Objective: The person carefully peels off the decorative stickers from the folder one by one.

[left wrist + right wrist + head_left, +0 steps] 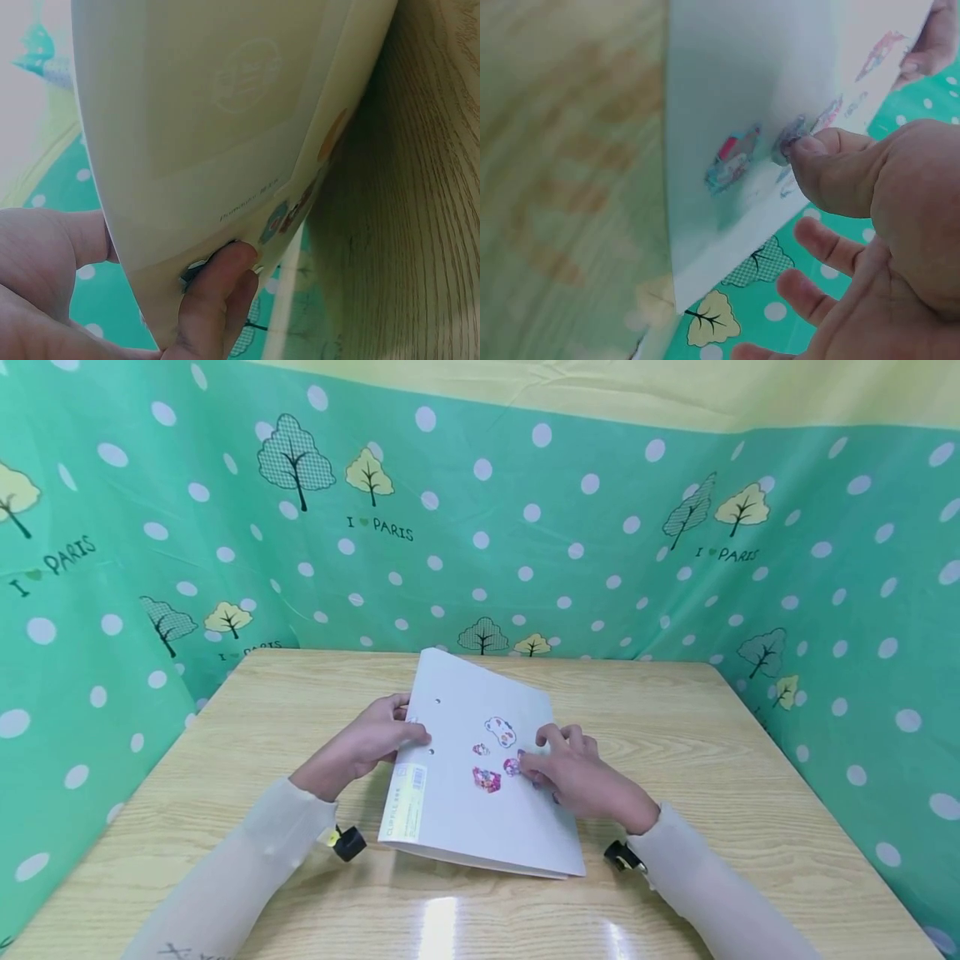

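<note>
A white clip file folder [472, 827] stands tilted on the table, its front dotted with several colourful stickers. My left hand [378, 735] grips its left edge, thumb on the front cover and fingers behind. The left wrist view shows the back cover [225, 150] with those fingertips pressed on it. My right hand [581, 777] is at the front cover, where thumb and index finger pinch a small purple-pink sticker [787, 140]; the other fingers stay loosely bent. Nearby are a game-controller-shaped sticker [500, 732] and a pink one [487, 779].
The folder rests on a light wood-grain table [675, 718]. A green polka-dot curtain [480, 510] with printed trees hangs behind and along both sides. Each wrist carries a small black camera, one of them the left wrist camera [348, 843].
</note>
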Tool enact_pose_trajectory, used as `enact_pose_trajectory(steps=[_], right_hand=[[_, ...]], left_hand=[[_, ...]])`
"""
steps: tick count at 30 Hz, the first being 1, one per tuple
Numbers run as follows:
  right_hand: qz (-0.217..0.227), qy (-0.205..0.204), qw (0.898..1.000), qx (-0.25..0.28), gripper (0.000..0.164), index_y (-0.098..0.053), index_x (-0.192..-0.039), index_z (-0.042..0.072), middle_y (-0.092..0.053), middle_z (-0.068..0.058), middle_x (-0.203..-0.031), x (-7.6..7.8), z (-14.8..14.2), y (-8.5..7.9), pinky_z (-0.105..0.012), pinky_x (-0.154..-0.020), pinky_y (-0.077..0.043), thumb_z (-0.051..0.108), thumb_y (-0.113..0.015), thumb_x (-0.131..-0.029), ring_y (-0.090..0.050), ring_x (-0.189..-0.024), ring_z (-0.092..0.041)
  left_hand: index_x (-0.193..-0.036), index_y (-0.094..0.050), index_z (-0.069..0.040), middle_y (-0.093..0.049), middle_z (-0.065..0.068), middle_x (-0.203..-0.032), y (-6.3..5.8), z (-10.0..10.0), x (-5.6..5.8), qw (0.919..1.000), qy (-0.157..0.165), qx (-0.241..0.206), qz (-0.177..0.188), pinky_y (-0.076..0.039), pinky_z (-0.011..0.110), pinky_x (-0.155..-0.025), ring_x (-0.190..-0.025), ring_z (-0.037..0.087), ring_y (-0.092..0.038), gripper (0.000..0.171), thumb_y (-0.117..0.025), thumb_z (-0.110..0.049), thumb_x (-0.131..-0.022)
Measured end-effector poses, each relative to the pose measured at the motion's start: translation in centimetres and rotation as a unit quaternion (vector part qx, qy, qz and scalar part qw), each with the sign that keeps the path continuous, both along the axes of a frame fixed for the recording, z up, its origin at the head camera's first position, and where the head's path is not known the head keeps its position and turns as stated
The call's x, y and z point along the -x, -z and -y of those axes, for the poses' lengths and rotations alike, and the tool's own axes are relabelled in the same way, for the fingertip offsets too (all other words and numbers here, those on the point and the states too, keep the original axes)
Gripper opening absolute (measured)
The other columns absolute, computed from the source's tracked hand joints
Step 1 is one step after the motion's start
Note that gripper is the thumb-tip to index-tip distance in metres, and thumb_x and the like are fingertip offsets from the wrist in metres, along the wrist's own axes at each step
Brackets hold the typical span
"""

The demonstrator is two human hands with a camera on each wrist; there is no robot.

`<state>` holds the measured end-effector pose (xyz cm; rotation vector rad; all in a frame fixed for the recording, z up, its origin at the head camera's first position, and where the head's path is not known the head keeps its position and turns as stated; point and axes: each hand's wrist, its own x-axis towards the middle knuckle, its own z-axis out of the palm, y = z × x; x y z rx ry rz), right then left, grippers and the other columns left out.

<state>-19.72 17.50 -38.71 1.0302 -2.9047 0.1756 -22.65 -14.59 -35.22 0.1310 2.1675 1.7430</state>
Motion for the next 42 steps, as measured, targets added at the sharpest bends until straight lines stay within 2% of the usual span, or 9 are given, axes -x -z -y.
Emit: enact_pose_trajectory(steps=[5, 11, 17, 22, 25, 30, 36, 42], right_hand=[[0.03, 0.013, 0.999, -0.001, 0.014, -0.058, -0.093, 0.031, -0.045, -0.008, -0.124, 0.1, -0.4, -0.7, -0.054, -0.088, -0.037, 0.022, -0.06, -0.103, -0.038, -0.11, -0.038], [0.044, 0.034, 0.998, -0.007, 0.013, -0.059, -0.096, 0.031, -0.043, -0.007, -0.123, 0.3, -1.0, -1.2, -0.054, -0.089, -0.036, 0.02, -0.061, -0.103, -0.037, -0.11, -0.037], [0.068, 0.08, 0.994, -0.014, 0.015, -0.058, -0.091, 0.021, -0.041, -0.009, -0.122, 0.8, -1.8, -1.8, -0.053, -0.082, -0.033, 0.013, -0.058, -0.103, -0.034, -0.107, -0.038], [0.091, 0.126, 0.987, -0.03, 0.021, -0.053, -0.083, 0.018, -0.042, -0.012, -0.122, 1.3, -2.6, -1.7, -0.059, -0.087, -0.033, 0.004, -0.056, -0.098, -0.033, -0.11, -0.04], [0.092, 0.149, 0.984, -0.038, 0.018, -0.056, -0.083, 0.017, -0.045, -0.014, -0.124, 1.6, -2.8, -1.4, -0.066, -0.092, -0.033, 0.004, -0.059, -0.096, -0.033, -0.117, -0.042], [0.062, 0.174, 0.981, -0.054, 0.008, -0.066, -0.09, 0.015, -0.053, -0.019, -0.13, 1.9, -3.0, -1.0, -0.077, -0.098, -0.03, 0.017, -0.065, -0.098, -0.033, -0.13, -0.05], [0.039, 0.182, 0.981, -0.057, 0.007, -0.07, -0.098, 0.012, -0.056, -0.02, -0.128, 1.9, -3.1, -0.9, -0.08, -0.099, -0.027, 0.017, -0.066, -0.098, -0.032, -0.133, -0.052], [0.063, 0.17, 0.982, -0.046, 0.023, -0.072, -0.116, 0.014, -0.051, -0.02, -0.144, 1.6, -2.7, -1.3, -0.079, -0.101, -0.027, 0.028, -0.068, -0.098, -0.029, -0.138, -0.056]], left_hand=[[-0.152, -0.034, 0.003, -0.057, 0.026, -0.126, 0.2, 0.1, 0.0, 1.0, 0.0, -0.004, 0.002, -0.062, 0.044, -0.077, -0.093, 0.029, -0.073, 0.069, -0.063, 0.002, -0.089], [-0.153, -0.032, 0.004, -0.057, 0.026, -0.127, 0.0, 0.2, 0.0, 1.0, -0.004, -0.002, 0.004, -0.062, 0.044, -0.078, -0.094, 0.029, -0.072, 0.072, -0.064, 0.001, -0.089], [-0.153, -0.033, 0.003, -0.058, 0.025, -0.126, -0.1, 0.1, 0.0, 1.0, -0.005, 0.0, 0.002, -0.062, 0.043, -0.078, -0.094, 0.029, -0.072, 0.071, -0.064, 0.001, -0.089], [-0.153, -0.033, 0.004, -0.057, 0.026, -0.126, -0.1, 0.0, 0.1, 1.0, -0.008, 0.001, 0.002, -0.062, 0.043, -0.078, -0.094, 0.029, -0.072, 0.071, -0.064, 0.001, -0.089], [-0.153, -0.032, 0.004, -0.057, 0.025, -0.126, 0.0, 0.0, 0.1, 1.0, -0.009, 0.002, 0.002, -0.062, 0.043, -0.078, -0.094, 0.029, -0.072, 0.072, -0.064, 0.001, -0.089], [-0.153, -0.032, 0.004, -0.057, 0.025, -0.126, -0.1, 0.0, 0.1, 0.9999, -0.012, -0.001, 0.003, -0.062, 0.043, -0.077, -0.093, 0.028, -0.072, 0.072, -0.064, 0.002, -0.089], [-0.153, -0.032, 0.004, -0.056, 0.025, -0.126, -0.1, 0.0, 0.1, 0.9999, -0.012, -0.005, 0.005, -0.062, 0.043, -0.077, -0.092, 0.028, -0.072, 0.072, -0.064, 0.002, -0.088], [-0.152, -0.034, 0.004, -0.057, 0.025, -0.125, 0.0, 0.1, 0.1, 0.9999, -0.01, -0.004, 0.003, -0.062, 0.042, -0.077, -0.092, 0.028, -0.072, 0.07, -0.064, 0.002, -0.089]])
